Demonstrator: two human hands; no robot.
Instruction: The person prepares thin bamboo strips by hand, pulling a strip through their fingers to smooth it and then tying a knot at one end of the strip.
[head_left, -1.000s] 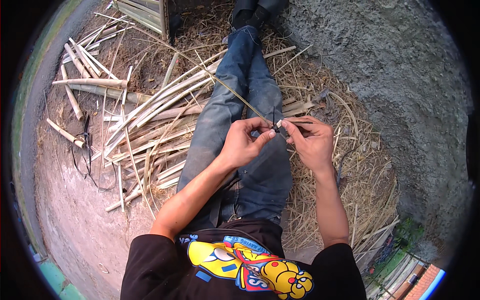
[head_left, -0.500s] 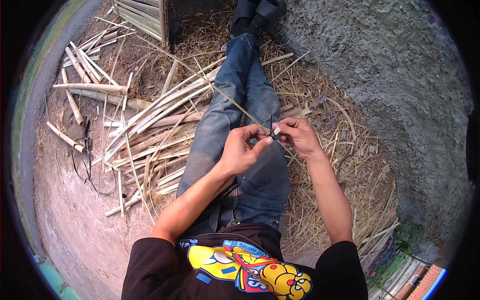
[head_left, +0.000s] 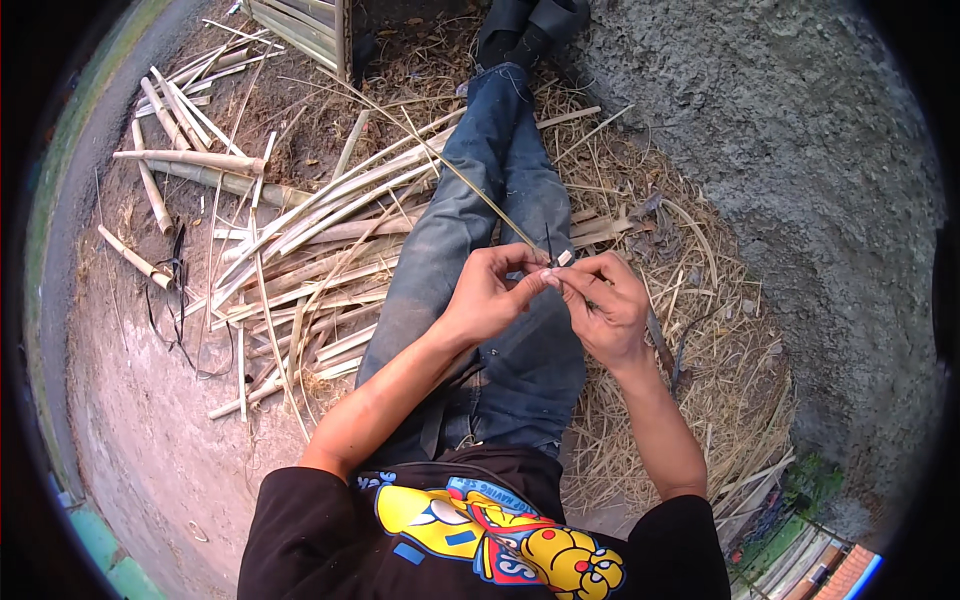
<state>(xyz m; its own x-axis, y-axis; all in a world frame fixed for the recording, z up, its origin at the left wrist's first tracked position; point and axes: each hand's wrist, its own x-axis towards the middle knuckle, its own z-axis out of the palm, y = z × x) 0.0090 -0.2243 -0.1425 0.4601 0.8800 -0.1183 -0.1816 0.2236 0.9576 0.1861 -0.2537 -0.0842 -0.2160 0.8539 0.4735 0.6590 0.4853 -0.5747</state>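
Observation:
A long, thin bamboo strip (head_left: 462, 176) runs from the upper left over my legs to my hands. My left hand (head_left: 490, 298) is closed around its near end, thumb and fingers pinched together. Up against it, my right hand (head_left: 606, 308) pinches a narrow black strap (head_left: 549, 240) where it meets the bamboo strip. A short tip of the strap sticks up between the hands. Just above the right fingertips shows a small pale piece (head_left: 565, 258), apparently wood. The fingertips of both hands touch and hide the joint between strap and strip.
My outstretched legs (head_left: 420, 260) in jeans lie beneath the hands. Split bamboo slats (head_left: 330, 235) are heaped to the left, with thicker bamboo pieces (head_left: 190, 160) beyond and loose black straps (head_left: 180, 325) beside them. A slatted bamboo panel (head_left: 300, 30) stands at the far end. A rough grey wall (head_left: 780, 180) rises at right above straw-like shavings (head_left: 690, 400).
My right hand has turned and come down against the left fingertips, lower on the strap. The left hand keeps its pinch. The whole view has shifted slightly.

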